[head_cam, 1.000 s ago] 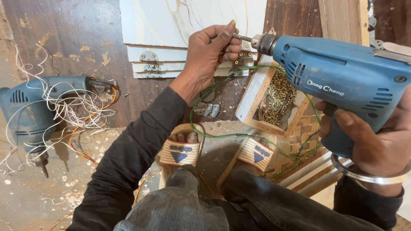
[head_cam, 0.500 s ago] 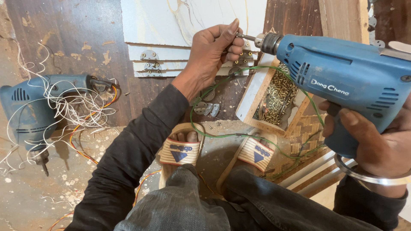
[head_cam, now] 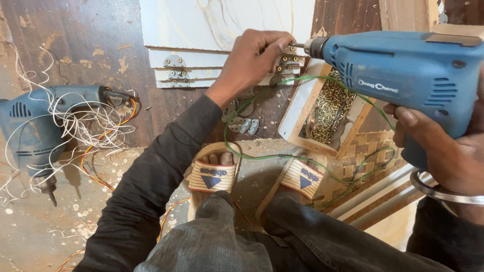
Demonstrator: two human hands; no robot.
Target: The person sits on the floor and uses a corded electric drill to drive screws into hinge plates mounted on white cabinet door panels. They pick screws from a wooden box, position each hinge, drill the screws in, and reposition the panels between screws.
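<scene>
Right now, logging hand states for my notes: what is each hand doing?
Left hand: fingers pinched at a small metal hinge by the drill tip; exact grip cannot be told.
Right hand: closed around the blue drill.

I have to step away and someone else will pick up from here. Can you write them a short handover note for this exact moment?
Right hand: grip shut on the blue drill, bit at the hinge.
Left hand: fingers pinched at the hinge by the bit tip.
Hinge lies on the white panel; another hinge sits further left.
Screws fill the wooden box; loose hinge plates nearby.
Second drill lies aside.
Left: this hinge's fixing looks unfinished.
</scene>
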